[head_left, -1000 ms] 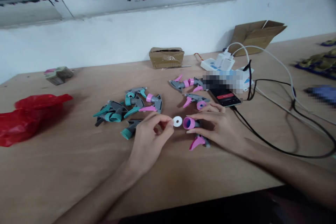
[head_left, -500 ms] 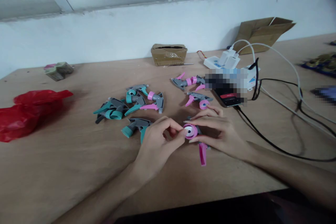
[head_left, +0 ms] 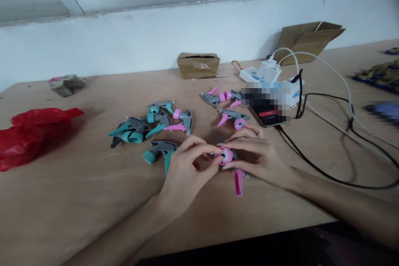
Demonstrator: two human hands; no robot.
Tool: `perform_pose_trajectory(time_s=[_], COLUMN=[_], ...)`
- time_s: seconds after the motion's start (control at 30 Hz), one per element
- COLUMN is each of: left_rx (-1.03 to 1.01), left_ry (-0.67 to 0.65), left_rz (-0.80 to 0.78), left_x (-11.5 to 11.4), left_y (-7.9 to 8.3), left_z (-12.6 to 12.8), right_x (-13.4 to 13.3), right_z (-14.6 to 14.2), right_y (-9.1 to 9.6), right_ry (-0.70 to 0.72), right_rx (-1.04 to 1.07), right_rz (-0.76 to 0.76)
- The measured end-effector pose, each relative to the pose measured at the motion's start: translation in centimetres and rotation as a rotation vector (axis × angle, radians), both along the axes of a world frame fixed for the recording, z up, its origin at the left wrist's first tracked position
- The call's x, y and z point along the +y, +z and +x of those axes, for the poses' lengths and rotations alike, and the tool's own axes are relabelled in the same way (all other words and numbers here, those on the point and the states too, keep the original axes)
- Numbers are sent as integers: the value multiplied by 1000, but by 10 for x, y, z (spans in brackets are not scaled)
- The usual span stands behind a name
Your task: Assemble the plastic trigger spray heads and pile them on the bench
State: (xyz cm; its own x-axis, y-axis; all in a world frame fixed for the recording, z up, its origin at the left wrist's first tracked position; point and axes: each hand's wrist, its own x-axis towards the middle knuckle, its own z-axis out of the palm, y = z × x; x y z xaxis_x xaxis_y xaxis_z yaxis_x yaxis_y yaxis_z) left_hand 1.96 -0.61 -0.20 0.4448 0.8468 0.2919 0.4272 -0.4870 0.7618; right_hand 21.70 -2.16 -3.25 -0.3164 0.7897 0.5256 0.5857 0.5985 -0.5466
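My right hand (head_left: 262, 156) is closed around a pink-and-grey trigger sprayer head, its pink collar (head_left: 230, 156) facing me and its pink trigger (head_left: 239, 183) hanging down. Inside the collar sits a white washer (head_left: 225, 158) with a dark centre hole. The thumb and index finger of my left hand (head_left: 190, 166) pinch at this washer, partly covering it. Left of my hands lie several teal-and-grey sprayer heads (head_left: 132, 129) and one with a pink trigger (head_left: 183, 120). Beyond my right hand rest more pink-and-grey sprayer heads (head_left: 233, 118).
A phone (head_left: 266, 112) with a cable lies right of the sprayers, near a white power strip (head_left: 251, 75) and looping cords. Cardboard boxes (head_left: 198, 66) stand by the wall. A red plastic bag (head_left: 37, 133) lies at left, with small wrapped bundles (head_left: 67, 86) behind it.
My left thumb and index fingertips have shifted from the washer's left edge toward its middle. My right hand keeps the sprayer head in nearly the same place. The view has shifted slightly.
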Motion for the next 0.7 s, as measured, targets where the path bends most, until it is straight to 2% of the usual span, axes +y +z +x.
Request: perform_pose_trajectory(time_s=[0.3, 0.5, 0.7], left_rx=[83, 163, 210], left_ry=[21, 49, 121], left_rz=[64, 115, 52], left_x=[-2, -5, -10], left_y=[2, -3, 0], left_z=[1, 3, 2], right_x=[-4, -9, -13], right_z=[0, -2, -6], right_y=[-1, 0, 3], right_ry=[10, -21, -67], right_rx=[-37, -92, -147], right_rz=[38, 86, 156])
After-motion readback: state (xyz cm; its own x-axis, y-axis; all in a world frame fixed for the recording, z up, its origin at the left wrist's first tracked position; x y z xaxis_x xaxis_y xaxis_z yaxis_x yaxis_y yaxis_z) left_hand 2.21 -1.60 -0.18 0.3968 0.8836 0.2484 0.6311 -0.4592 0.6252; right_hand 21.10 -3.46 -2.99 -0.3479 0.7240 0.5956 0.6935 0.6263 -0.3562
